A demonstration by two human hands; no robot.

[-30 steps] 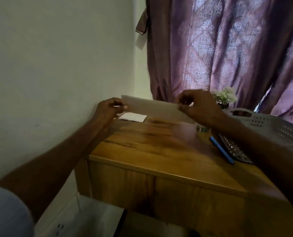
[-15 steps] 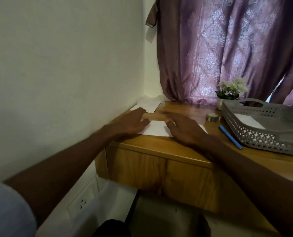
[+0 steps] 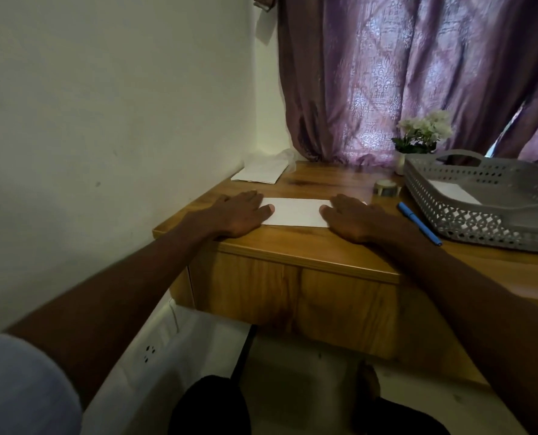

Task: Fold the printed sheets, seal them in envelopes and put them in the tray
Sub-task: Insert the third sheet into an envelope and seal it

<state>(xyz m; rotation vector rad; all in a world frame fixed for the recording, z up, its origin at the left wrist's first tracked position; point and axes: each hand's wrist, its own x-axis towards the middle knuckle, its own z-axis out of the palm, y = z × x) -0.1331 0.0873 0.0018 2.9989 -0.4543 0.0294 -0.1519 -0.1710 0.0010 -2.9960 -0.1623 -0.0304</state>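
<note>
A folded white sheet (image 3: 296, 211) lies flat on the wooden desk (image 3: 308, 246) near its front edge. My left hand (image 3: 233, 215) presses flat on the sheet's left end with straight fingers. My right hand (image 3: 354, 218) presses flat on its right end the same way. A small stack of white envelopes (image 3: 260, 172) lies at the desk's back left corner against the wall. The grey perforated tray (image 3: 468, 215) stands at the right and holds a white envelope (image 3: 453, 191).
A blue pen (image 3: 418, 222) lies beside the tray's left wall. A roll of tape (image 3: 386, 187) sits behind it, and a small pot of white flowers (image 3: 423, 133) stands by the purple curtain (image 3: 402, 73). The wall (image 3: 104, 105) borders the desk's left side.
A second ago both hands held the sheet up in the air. They brought it down onto the desk, and have since slid apart from its middle to its two ends.
</note>
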